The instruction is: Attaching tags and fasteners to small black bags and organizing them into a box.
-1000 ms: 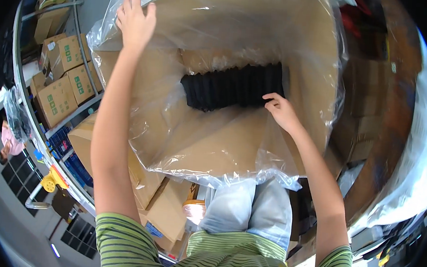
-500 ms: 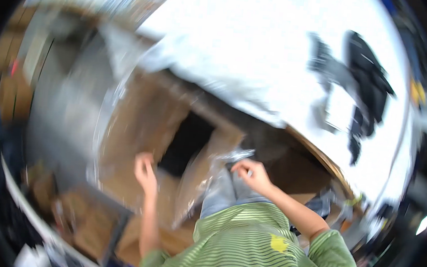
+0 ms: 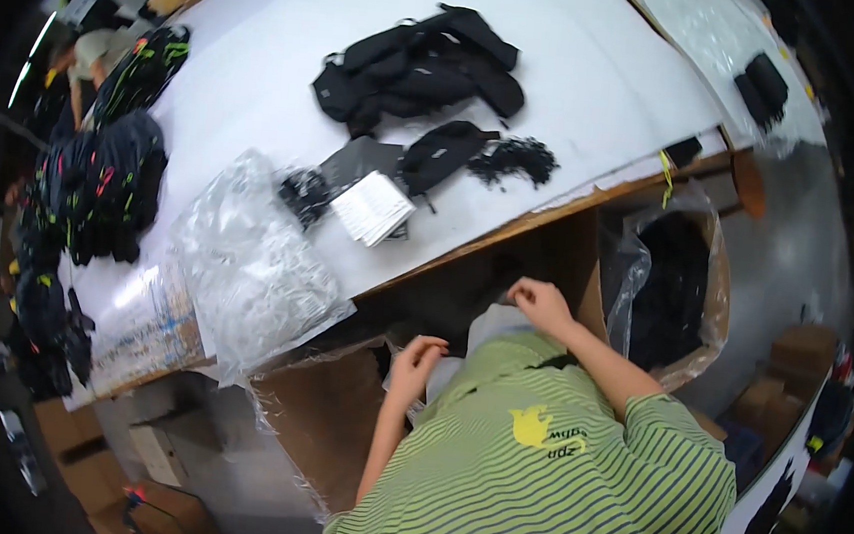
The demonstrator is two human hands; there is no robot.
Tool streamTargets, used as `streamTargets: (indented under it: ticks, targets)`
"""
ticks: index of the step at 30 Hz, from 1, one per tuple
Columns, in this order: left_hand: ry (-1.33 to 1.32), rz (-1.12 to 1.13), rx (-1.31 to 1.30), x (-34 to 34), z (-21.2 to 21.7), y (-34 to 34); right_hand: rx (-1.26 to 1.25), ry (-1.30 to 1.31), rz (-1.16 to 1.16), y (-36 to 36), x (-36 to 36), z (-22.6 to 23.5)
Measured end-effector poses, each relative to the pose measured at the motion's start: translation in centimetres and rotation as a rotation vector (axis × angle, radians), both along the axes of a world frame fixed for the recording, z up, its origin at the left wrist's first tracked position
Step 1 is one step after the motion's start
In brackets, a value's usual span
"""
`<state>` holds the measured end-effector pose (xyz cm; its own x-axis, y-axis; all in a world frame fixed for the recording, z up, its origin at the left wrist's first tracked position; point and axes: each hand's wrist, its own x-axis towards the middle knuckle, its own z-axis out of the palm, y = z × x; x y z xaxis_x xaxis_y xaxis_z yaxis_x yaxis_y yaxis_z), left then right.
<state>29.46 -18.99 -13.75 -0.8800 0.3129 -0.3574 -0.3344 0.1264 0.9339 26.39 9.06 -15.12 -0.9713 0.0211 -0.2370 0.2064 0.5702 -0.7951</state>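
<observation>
My left hand (image 3: 415, 363) hovers with loosely bent fingers, slightly apart, beside the upper edge of a brown cardboard box (image 3: 319, 424) lined with clear plastic. Nothing shows in it. My right hand (image 3: 541, 304) is in front of the white table's edge (image 3: 489, 240), its fingers curled in and no object visible in them. On the white table (image 3: 602, 80), nearest my hands, lie a stack of white sheets (image 3: 371, 208), a small black fabric piece (image 3: 444, 156) and a heap of small black parts (image 3: 514, 161). Behind them is a pile of black strapped fabric items (image 3: 425, 66).
Crumpled clear plastic bags (image 3: 257, 254) hang over the table's near edge. At right, a plastic-lined carton (image 3: 715, 335) holds black goods. Dark items with bright cords (image 3: 102, 186) are heaped at the left end, where another person (image 3: 98, 52) bends. Cartons (image 3: 162, 517) stand on the floor.
My view has swung right along the table. The open plastic-lined box has shifted from below my hands to the left. Both hands still look without anything in them.
</observation>
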Motion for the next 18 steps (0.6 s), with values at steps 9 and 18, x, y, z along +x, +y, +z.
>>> streamTargets:
  ticks: [9, 18]
  targets:
    - [-0.176, 0.100, 0.136, -12.6, 3.0, 11.7, -0.231, 0.216, -0.554, 14.0, -4.7, 0.0]
    - [-0.318, -1.126, 0.165, -15.4, 3.0, 38.0, 0.249, 0.279, -1.330, 21.5, 7.8, -4.7]
